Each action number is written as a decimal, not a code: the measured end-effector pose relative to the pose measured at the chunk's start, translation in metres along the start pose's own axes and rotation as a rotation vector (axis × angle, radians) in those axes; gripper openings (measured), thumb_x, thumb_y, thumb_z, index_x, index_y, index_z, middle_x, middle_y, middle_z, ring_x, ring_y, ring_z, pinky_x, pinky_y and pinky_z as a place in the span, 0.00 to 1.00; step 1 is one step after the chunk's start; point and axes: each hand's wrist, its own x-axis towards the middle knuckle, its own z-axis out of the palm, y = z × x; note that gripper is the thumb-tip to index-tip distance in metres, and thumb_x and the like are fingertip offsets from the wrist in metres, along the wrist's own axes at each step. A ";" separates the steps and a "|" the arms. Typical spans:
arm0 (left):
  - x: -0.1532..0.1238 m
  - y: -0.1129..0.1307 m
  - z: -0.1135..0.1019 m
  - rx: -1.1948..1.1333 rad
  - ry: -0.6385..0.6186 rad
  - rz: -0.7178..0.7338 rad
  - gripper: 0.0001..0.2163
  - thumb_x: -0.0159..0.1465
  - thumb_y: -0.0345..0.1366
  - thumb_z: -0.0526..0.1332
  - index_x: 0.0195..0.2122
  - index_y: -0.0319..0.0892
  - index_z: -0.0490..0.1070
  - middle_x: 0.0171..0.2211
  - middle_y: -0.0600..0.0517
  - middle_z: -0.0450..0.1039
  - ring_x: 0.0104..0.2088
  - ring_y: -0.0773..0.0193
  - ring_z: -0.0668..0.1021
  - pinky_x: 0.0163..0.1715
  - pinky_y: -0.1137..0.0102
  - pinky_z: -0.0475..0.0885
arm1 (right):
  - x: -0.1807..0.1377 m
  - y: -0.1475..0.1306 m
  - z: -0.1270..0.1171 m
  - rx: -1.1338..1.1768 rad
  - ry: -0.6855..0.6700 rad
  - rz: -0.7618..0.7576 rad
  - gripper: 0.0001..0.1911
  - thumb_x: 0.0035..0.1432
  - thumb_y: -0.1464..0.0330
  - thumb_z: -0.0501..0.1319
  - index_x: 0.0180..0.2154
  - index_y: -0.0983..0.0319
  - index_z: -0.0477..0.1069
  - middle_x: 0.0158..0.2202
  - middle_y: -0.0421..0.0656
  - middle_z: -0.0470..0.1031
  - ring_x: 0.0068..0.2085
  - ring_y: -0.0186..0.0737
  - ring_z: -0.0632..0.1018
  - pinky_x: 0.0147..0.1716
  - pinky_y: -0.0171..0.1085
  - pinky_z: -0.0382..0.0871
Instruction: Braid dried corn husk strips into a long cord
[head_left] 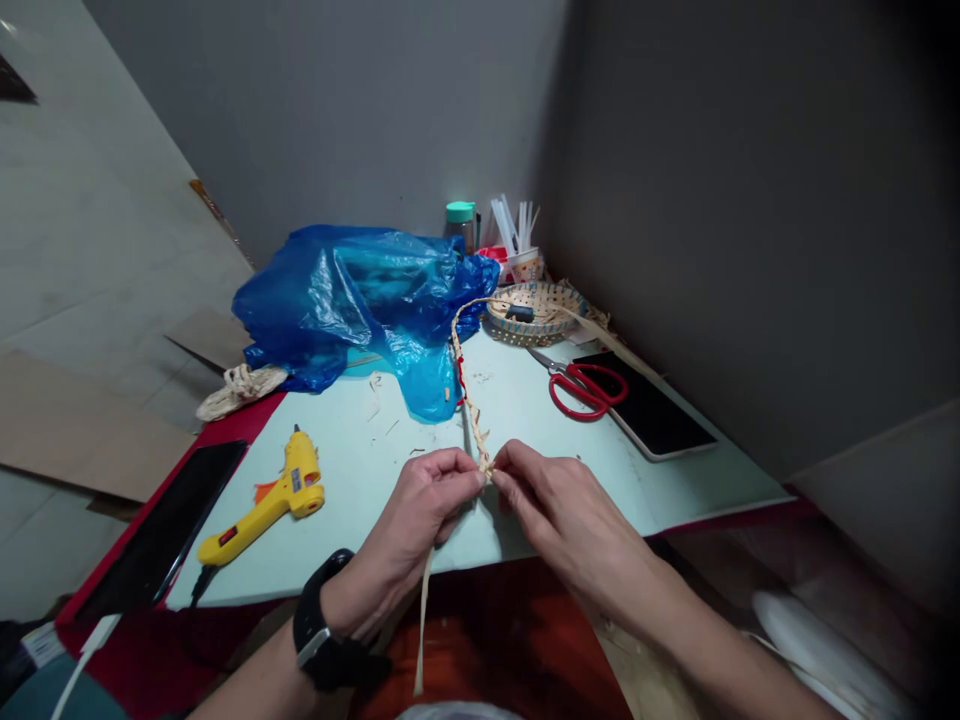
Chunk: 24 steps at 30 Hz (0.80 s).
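Observation:
Over the front of the table, my left hand (pixel 439 492) pinches the near end of a pale braided strip (pixel 475 415), which looks like straw or raffia. My right hand (pixel 544 495) pinches the same end from the other side, with the fingertips of both hands almost touching. From there the braid runs away across the table and curves up toward a small woven basket (pixel 534 312). A loose flat strand (pixel 422 630) hangs below my left hand past the table edge. The exact crossing of strands between the fingertips is too small to make out.
A yellow glue gun (pixel 266 505) lies at left beside a dark phone (pixel 169 530). Red-handled scissors (pixel 587 390) rest against a black-screened tablet (pixel 660 410) at right. Behind are a blue plastic bag (pixel 360 295), a green-lidded jar (pixel 460 225) and a cup of white sticks (pixel 523 262).

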 end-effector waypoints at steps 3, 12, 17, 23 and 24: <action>0.001 -0.001 0.002 0.039 -0.001 0.002 0.08 0.58 0.35 0.59 0.24 0.41 0.62 0.14 0.63 0.49 0.15 0.75 0.50 0.15 0.73 0.43 | -0.004 0.004 0.003 -0.059 0.090 -0.065 0.09 0.63 0.70 0.52 0.32 0.60 0.68 0.29 0.40 0.68 0.28 0.35 0.70 0.29 0.34 0.57; -0.003 0.001 0.005 0.071 -0.030 0.031 0.12 0.61 0.40 0.58 0.24 0.41 0.63 0.15 0.62 0.48 0.16 0.74 0.50 0.15 0.74 0.44 | -0.017 0.008 0.028 -0.312 0.397 -0.242 0.08 0.61 0.75 0.51 0.32 0.60 0.66 0.30 0.40 0.64 0.27 0.35 0.66 0.24 0.36 0.51; -0.003 0.001 0.005 0.084 -0.008 0.031 0.11 0.60 0.38 0.59 0.23 0.40 0.65 0.15 0.62 0.49 0.17 0.74 0.51 0.16 0.75 0.45 | -0.016 0.009 0.025 -0.207 0.377 -0.221 0.08 0.63 0.72 0.51 0.32 0.61 0.66 0.30 0.40 0.65 0.27 0.34 0.67 0.24 0.35 0.53; 0.002 0.000 0.010 0.245 0.051 0.098 0.10 0.58 0.37 0.60 0.22 0.38 0.67 0.21 0.56 0.60 0.24 0.72 0.60 0.22 0.77 0.55 | -0.015 0.004 0.017 -0.015 0.401 -0.165 0.07 0.61 0.72 0.54 0.30 0.62 0.68 0.29 0.41 0.65 0.28 0.35 0.69 0.29 0.34 0.61; 0.002 -0.001 0.010 0.257 0.053 0.108 0.10 0.58 0.36 0.59 0.22 0.38 0.67 0.22 0.56 0.61 0.25 0.72 0.62 0.24 0.77 0.57 | -0.017 0.001 0.019 -0.018 0.406 -0.174 0.07 0.60 0.73 0.54 0.31 0.62 0.68 0.29 0.41 0.65 0.28 0.35 0.69 0.29 0.34 0.61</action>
